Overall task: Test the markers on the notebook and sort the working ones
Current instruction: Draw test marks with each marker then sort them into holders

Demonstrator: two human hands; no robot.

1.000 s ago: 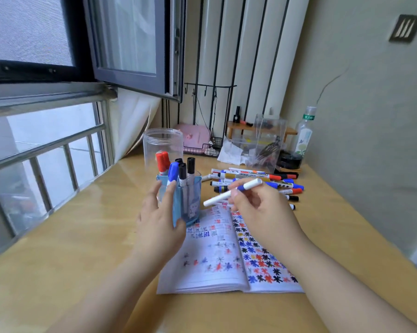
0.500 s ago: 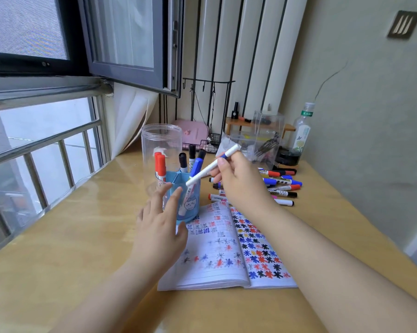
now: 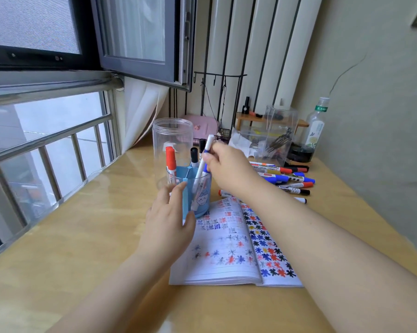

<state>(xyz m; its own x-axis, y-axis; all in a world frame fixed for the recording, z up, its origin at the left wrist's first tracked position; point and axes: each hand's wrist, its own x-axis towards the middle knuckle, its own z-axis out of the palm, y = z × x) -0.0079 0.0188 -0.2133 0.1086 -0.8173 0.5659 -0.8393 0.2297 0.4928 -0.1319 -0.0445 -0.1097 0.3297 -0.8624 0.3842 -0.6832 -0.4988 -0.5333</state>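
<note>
at centre frame the right hand pinches a thin white plastic marker over the blue divided pen holder; it looks light, stiff and smooth, best held mid-barrel. the left hand with relaxed fingers steadies the holder.

A glossy light-wood table fills the lower frame. At centre lies an open notebook, its pages covered in coloured marks. Touching its upper-left edge stands a blue pen holder, a clear jar just behind. Loose markers lie right of centre. A bottle stands upper right.
</note>
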